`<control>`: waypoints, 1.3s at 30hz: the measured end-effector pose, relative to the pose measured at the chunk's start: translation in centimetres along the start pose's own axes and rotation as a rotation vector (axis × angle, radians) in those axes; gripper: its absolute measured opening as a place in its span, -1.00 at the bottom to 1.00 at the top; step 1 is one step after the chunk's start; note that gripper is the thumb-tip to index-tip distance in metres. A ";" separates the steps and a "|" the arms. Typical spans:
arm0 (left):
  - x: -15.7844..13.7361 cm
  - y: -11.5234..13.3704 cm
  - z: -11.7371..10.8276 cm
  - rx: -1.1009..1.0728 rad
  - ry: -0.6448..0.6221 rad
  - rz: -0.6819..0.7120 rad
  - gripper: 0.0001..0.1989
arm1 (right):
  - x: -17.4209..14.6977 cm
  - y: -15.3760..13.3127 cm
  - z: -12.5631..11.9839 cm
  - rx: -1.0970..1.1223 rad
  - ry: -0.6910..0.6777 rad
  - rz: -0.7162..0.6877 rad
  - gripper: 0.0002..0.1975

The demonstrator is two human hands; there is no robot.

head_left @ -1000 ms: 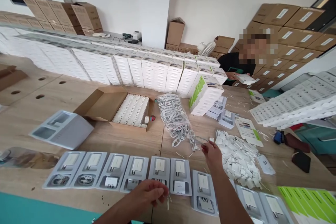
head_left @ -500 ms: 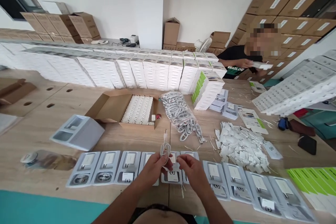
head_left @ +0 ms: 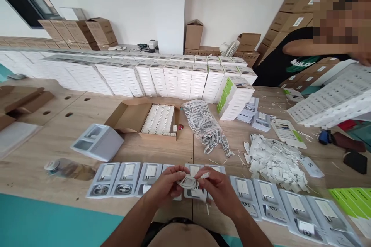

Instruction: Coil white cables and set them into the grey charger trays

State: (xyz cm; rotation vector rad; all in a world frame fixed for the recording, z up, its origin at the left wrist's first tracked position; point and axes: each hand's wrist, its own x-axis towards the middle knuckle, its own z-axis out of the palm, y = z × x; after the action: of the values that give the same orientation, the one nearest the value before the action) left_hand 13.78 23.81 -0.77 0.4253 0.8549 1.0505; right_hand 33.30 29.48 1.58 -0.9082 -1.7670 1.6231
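Note:
A coiled white cable [head_left: 188, 182] is held level between my two hands, above the row of grey plastic trays. My left hand [head_left: 169, 183] is closed around the coil's left side. At its right side my right hand [head_left: 216, 188] pinches the cable near a white end piece [head_left: 205, 175]. Beneath and beside them, each tray [head_left: 114, 179] has a white flat block in its upper compartment. The two leftmost trays hold coiled cables [head_left: 124, 188] below; several others show small white printed pieces [head_left: 306, 227]. My hands partly cover the middle trays.
Beyond the trays lie a bag of cables [head_left: 203, 121], an open carton of white adapters [head_left: 158, 119] and a pile of white slips [head_left: 275, 160]. Stacked trays [head_left: 98, 142] and a bottle [head_left: 69, 170] stand left. White box stacks [head_left: 171, 79] line the back; a co-worker [head_left: 301, 54] leans in at right.
The cable has gone from upright to level. My right hand has come in and taken hold of it. The co-worker has moved nearer, reaching over the white stack at right.

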 end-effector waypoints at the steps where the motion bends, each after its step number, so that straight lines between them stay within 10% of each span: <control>1: -0.2 0.2 -0.1 0.009 -0.012 0.009 -0.73 | -0.4 -0.9 -0.2 -0.079 -0.067 -0.016 -0.84; 9: -0.6 1.2 0.6 0.542 -0.016 -0.019 -0.71 | -0.6 -3.8 -0.8 -0.432 -0.612 -0.110 -0.78; 16: -1.2 1.0 1.1 0.872 0.026 0.093 -0.74 | 1.2 -2.2 -2.0 -0.364 -0.851 0.118 -0.78; 24: -1.2 1.5 0.8 1.041 0.251 0.279 -0.72 | 3.0 -3.1 -0.4 -1.091 -0.509 -0.148 -0.92; 39: 0.6 0.3 -0.6 0.641 0.373 0.305 -0.68 | 3.5 -1.3 1.2 -1.185 -0.329 -0.292 -0.83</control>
State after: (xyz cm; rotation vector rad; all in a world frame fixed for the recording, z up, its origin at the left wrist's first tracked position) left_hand 13.27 24.46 -1.21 0.9377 1.5045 1.1383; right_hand 30.06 31.51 2.63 -0.7675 -2.9703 0.4245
